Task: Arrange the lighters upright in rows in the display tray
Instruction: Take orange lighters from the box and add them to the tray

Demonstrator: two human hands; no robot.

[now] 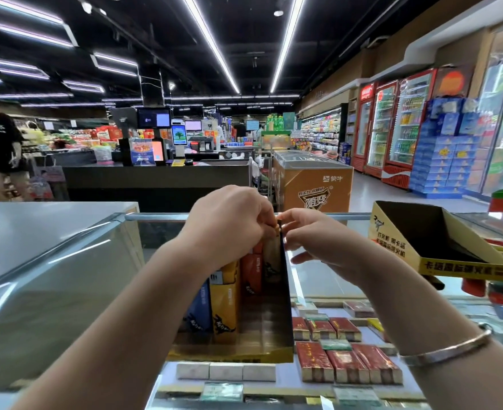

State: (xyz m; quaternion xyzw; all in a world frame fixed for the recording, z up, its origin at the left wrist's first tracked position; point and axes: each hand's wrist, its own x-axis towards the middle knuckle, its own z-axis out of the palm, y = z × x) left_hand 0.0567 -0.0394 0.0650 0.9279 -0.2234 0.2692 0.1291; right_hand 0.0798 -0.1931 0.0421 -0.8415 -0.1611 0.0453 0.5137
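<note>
Shop glass counter (66, 261); both hands, left (229, 223) and right (318, 235), pinch what seems a lighter (276, 229) over the tray (285, 291); freezer (315, 184) reads 蒙牛.

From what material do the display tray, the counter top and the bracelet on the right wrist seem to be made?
Display tray: probably printed cardboard, with thin flat walls, a dark inside and a yellow front. Counter top: glass, since it reflects the lights and boxes show beneath it. Bracelet: apparently polished metal, silver-coloured and shiny.

We see a bright scene lit by long ceiling light strips (211, 45), glare streaking the glass surface (66, 261), with wide-angle bending and soft blur at the edges.
</note>
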